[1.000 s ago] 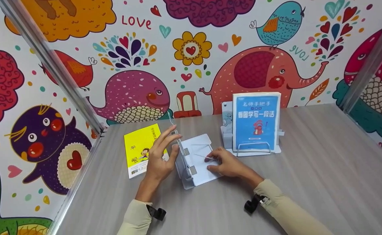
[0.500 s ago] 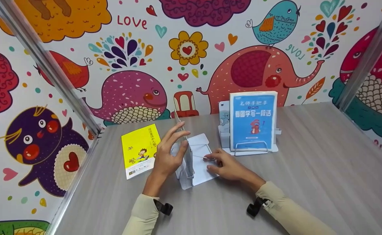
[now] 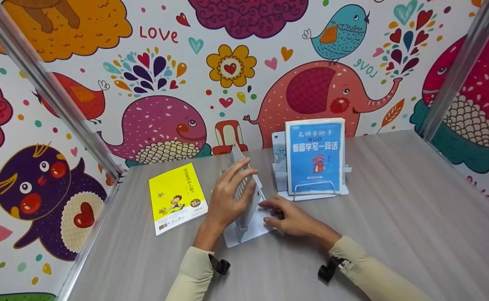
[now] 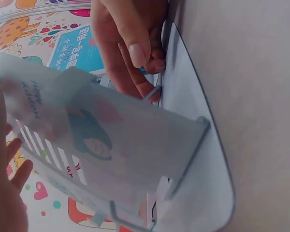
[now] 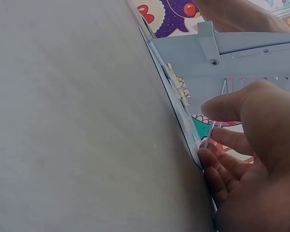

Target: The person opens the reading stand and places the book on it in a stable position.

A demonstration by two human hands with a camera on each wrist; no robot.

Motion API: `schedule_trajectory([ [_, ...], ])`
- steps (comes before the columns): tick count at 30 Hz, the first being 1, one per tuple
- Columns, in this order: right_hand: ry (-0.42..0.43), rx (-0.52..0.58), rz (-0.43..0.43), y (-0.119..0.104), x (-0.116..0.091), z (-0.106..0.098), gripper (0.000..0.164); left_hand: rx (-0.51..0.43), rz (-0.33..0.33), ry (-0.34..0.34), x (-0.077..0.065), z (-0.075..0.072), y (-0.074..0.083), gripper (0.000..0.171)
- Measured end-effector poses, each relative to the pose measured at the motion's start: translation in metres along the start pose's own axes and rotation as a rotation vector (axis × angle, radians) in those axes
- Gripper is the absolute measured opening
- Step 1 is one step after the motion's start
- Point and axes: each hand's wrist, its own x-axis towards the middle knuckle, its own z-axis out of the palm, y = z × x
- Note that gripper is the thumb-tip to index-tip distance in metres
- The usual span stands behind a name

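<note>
A pale folding book stand (image 3: 250, 236) lies on the table in front of me, its slotted panel (image 4: 135, 150) tilted up from the flat base. My left hand (image 3: 229, 196) rests on the panel's outer side with extended fingers, thumb spread apart. At the base's right side, my right hand (image 3: 296, 219) pinches a thin wire support (image 5: 210, 133) between thumb and fingers. The panel partly hides the wire in the head view. Pictures and lettering show on the panel in the left wrist view.
A yellow book (image 3: 177, 184) lies flat at left. Behind my right hand, a blue book (image 3: 316, 156) stands upright in a second stand (image 3: 281, 163). Patterned walls (image 3: 231, 25) with metal posts (image 3: 457, 71) border the table (image 3: 395, 200).
The panel has swung from nearly upright toward the right, over the base, with my left hand moving along. My right hand stays at the wire. The head view has shifted slightly.
</note>
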Motion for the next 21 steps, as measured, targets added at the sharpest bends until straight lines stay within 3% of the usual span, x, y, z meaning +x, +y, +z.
schedule_trajectory([
  [6, 0.053, 0.021, 0.006, -0.004, -0.002, 0.003, 0.049, -0.082, -0.033, -0.003, 0.000, -0.002, -0.003, 0.037],
  [9, 0.087, 0.049, -0.012, -0.009, -0.001, 0.007, 0.046, -0.157, -0.082, -0.009, -0.001, -0.002, -0.009, 0.042],
  [13, 0.066, 0.080, -0.067, -0.020, 0.000, 0.014, 0.040, -0.172, -0.164, 0.008, -0.004, -0.003, -0.025, 0.052],
  [18, -0.020, 0.085, -0.090, -0.031, 0.000, 0.025, 0.031, -0.150, -0.340, 0.011, -0.013, -0.004, -0.052, 0.061],
  [21, -0.033, 0.088, -0.075, -0.035, 0.001, 0.031, 0.026, -0.153, -0.482, -0.055, -0.020, -0.004, -0.063, 0.069],
])
